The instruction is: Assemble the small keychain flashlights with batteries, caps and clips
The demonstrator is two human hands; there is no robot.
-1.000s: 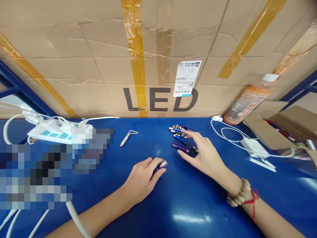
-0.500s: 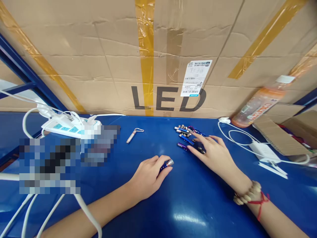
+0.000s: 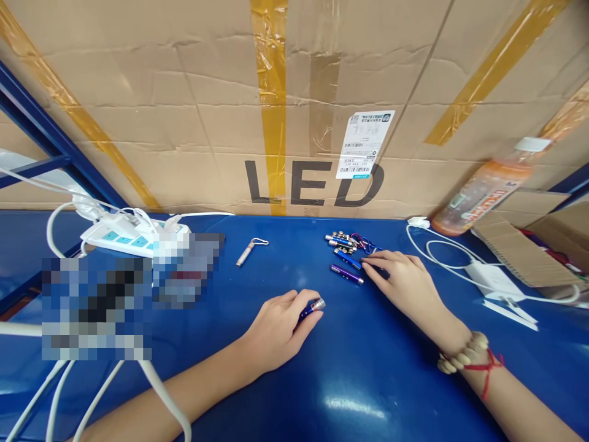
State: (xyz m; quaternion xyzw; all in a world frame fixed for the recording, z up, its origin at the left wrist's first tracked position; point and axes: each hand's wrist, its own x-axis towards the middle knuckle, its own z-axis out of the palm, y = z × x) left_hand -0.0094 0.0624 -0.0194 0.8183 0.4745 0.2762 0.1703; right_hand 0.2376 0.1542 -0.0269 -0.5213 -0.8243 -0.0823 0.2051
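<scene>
My left hand (image 3: 276, 328) rests on the blue table (image 3: 350, 374), its fingers closed round a small blue pen light (image 3: 311, 309) whose silver tip sticks out to the right. My right hand (image 3: 405, 285) lies further right with the fingers drawn together over something small I cannot make out, its fingertips beside a purple pen light (image 3: 346, 274). Just beyond it lies a cluster of several small blue and silver pen lights (image 3: 343, 241). A single silver pen light with a clip (image 3: 248, 250) lies alone towards the left.
A large cardboard box marked LED (image 3: 294, 110) stands along the back. A white power strip (image 3: 133, 236) with cables sits at the left. At the right are a white charger with its cable (image 3: 488, 279), an orange drink bottle (image 3: 483, 190) and cardboard pieces (image 3: 515, 252).
My right hand's fingers have drawn together and pulled slightly right, off the purple pen light. The left hand has stayed put with its pen light. The view shifted slightly.
</scene>
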